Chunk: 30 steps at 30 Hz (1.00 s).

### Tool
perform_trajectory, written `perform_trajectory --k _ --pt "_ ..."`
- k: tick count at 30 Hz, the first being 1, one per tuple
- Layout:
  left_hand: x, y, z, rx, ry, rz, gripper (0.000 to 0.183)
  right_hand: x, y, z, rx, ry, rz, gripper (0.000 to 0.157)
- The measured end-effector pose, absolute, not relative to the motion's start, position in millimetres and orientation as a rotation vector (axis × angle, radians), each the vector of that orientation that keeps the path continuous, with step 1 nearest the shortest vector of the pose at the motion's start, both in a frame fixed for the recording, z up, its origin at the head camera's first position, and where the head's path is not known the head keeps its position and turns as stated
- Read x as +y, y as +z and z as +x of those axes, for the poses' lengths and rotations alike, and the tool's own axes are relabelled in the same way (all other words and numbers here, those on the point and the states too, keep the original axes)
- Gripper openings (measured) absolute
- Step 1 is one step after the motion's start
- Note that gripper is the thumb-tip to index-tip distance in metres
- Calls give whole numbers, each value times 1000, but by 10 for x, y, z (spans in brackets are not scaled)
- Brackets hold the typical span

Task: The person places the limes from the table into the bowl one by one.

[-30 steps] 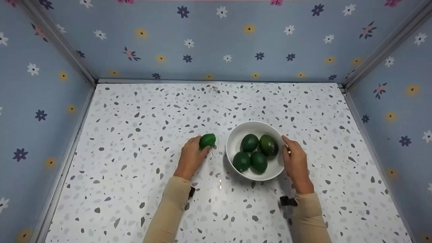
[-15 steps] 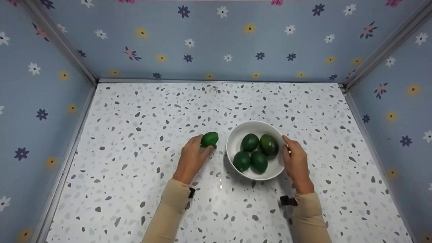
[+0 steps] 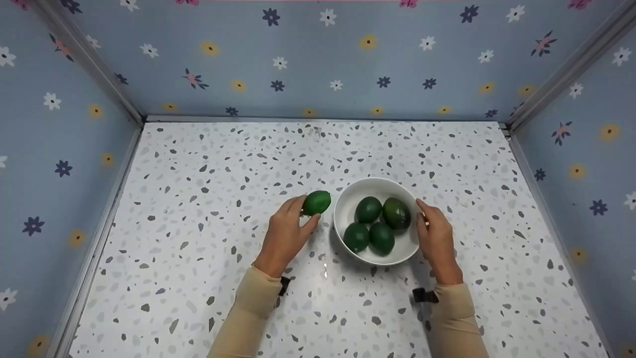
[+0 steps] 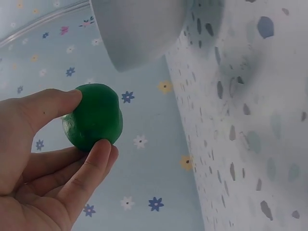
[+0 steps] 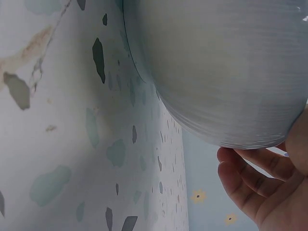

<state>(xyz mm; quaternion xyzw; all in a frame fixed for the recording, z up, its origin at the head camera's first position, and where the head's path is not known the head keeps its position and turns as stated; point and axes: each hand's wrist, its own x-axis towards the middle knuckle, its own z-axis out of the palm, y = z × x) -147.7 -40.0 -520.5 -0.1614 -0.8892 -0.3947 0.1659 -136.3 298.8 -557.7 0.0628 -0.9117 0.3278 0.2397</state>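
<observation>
My left hand (image 3: pixel 285 233) holds a bright green lime (image 3: pixel 317 203) between thumb and fingertips, raised above the table just left of the bowl. In the left wrist view, the lime (image 4: pixel 94 118) sits between the thumb and the fingers, with the bowl's outer wall (image 4: pixel 139 29) above it. On the table stands a white bowl (image 3: pixel 343 191) with several dark green, egg-shaped fruits (image 3: pixel 381 238) inside. My right hand (image 3: pixel 437 238) rests against the bowl's right side. In the right wrist view, its fingers (image 5: pixel 255 183) touch the outer wall from outside.
The white speckled tabletop (image 3: pixel 223 174) spreads around the bowl and hands. Blue flowered panels (image 3: pixel 318 59) rise at the back and on both sides, with grey metal strips (image 3: pixel 89 64) along the corners.
My left hand has lifted the lime off the table and carried it a little right and away, toward the bowl's left rim. The right hand and bowl have stayed put.
</observation>
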Motion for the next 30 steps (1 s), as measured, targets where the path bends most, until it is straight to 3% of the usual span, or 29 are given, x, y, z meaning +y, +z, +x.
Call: perform_trajectory --k 30 --pt "-25 -5182 -1540 -2531 -1107 -702 40 2981 -5554 -1358 -2547 920 104 36"
